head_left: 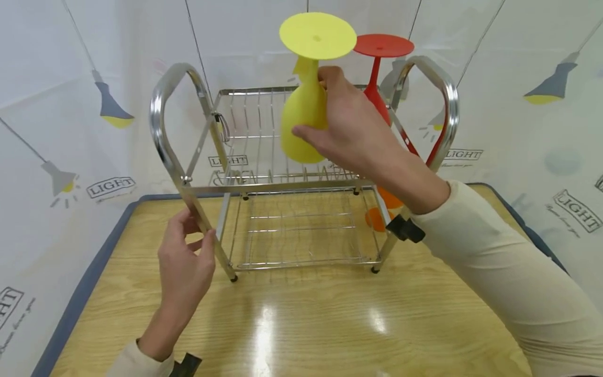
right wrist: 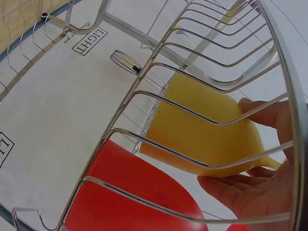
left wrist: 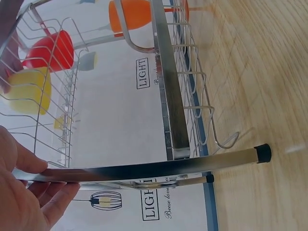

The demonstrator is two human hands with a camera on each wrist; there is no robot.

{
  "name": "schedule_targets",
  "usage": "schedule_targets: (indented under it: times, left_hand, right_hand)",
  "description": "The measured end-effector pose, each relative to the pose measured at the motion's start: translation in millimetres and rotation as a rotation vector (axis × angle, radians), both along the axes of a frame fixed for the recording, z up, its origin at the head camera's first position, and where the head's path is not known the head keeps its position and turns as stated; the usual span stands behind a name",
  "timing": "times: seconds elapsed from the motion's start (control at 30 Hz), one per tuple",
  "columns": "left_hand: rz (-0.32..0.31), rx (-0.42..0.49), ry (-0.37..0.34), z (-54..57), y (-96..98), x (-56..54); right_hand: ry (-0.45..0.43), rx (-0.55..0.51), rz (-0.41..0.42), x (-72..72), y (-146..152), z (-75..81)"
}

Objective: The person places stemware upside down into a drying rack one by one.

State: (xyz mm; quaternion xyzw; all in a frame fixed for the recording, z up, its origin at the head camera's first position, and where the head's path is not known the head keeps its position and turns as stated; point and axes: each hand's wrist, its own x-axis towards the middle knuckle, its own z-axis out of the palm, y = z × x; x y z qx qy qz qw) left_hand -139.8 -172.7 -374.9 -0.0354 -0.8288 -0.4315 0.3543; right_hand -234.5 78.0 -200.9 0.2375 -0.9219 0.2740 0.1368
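My right hand (head_left: 360,128) grips a yellow plastic goblet (head_left: 301,123) by its bowl, upside down with the round foot on top. The bowl is at the upper tier of a chrome two-tier dish rack (head_left: 264,186); in the right wrist view it shows behind the rack's wires. Just right of it a red goblet (head_left: 380,47) stands inverted on that tier, partly hidden by my right hand. My left hand (head_left: 186,264) pinches the rack's front left leg between thumb and fingers, as the left wrist view shows.
An orange goblet (left wrist: 132,17) is at the rack's right side, mostly behind my right forearm in the head view. The rack stands on a wood-grain table (head_left: 301,319). Behind it hangs a white sheet (head_left: 132,162) printed with lamps.
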Motion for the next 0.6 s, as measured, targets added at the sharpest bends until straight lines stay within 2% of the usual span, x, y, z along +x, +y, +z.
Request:
schedule_targets:
  times: [0.2, 0.6]
  left_hand:
    - [0.012, -0.027, -0.017, 0.2, -2.0, 0.8]
    - [0.012, -0.036, -0.010, -3.8, -1.5, -0.7]
  right_hand:
    - [-0.050, -0.013, 0.032, -3.4, -3, -0.5]
    - [-0.084, 0.038, 0.017, -10.0, -4, -8.8]
